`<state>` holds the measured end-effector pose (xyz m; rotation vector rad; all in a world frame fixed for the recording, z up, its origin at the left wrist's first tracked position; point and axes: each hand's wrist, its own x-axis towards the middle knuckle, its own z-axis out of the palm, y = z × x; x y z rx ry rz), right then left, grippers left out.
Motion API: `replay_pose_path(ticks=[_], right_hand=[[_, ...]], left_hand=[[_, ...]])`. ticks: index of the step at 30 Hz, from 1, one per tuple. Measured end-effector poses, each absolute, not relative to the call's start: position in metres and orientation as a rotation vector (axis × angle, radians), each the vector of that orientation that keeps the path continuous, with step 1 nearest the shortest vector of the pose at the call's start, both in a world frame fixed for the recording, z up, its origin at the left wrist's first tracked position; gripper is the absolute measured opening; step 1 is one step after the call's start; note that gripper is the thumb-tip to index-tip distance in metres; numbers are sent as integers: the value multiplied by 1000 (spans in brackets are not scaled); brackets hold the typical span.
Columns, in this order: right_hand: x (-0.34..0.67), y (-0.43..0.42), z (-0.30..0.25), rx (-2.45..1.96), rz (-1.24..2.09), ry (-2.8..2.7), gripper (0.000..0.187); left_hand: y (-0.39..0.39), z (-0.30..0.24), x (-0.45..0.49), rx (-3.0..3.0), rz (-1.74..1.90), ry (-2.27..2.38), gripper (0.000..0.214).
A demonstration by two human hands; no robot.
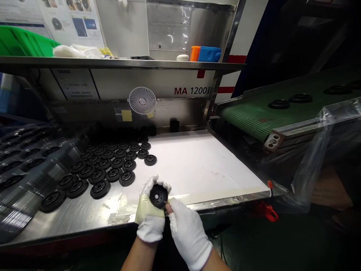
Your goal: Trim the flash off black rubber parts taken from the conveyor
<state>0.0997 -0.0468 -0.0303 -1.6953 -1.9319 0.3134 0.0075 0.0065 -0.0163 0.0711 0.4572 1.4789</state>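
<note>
My left hand [150, 210], in a pale coated glove, is wrapped round a black ringed disc [158, 196] with a small hole at its centre. The disc is tilted so that its face points up toward me, just over the table's front edge. My right hand [188, 229], in a white glove with one bare fingertip showing, is closed at the disc's lower right rim. Whatever it pinches is too hidden to name. Several similar black discs [100, 189] lie in rows on the table to the left, the closest single one [150, 160] beyond my left hand.
White sheeting [194, 162] covers the metal table's right part. Stacked clear trays [34, 177] with black discs stand left. A green conveyor [254, 113] carries more discs at right. A shelf [118, 63] crosses the back above a white fan [142, 101]. Red-handled tool [266, 211] hangs at the front edge.
</note>
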Motion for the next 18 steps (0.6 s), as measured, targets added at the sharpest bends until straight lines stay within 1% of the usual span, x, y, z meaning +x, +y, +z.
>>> replay_pose_path(ticks=[2, 4, 6, 8, 10, 12, 15, 18], right_hand=[[96, -48, -31, -1693, 302, -1922, 27], [94, -48, -32, -1690, 289, -1929, 27], [95, -48, -32, -1683, 287, -1949, 27], [98, -47, -32, -1671, 287, -1970, 27], [102, -46, -33, -1662, 282, -1973, 25], [106, -44, -35, -1671, 271, -1959, 23], [106, -44, -37, -1700, 271, -1931, 23], [99, -48, -36, -1684, 294, -1917, 25]], left_hand=[[7, -17, 10, 37, 1497, 465, 4], [6, -17, 11, 73, 1543, 475, 5], [3, -14, 9, 154, 1554, 521, 16], [0, -11, 5, 222, 1472, 571, 30], [-2, -9, 0, 237, 1362, 579, 34], [-2, -9, -2, 218, 1340, 542, 29], [2, -14, 0, 147, 1402, 492, 17], [7, -19, 5, 102, 1451, 476, 12]])
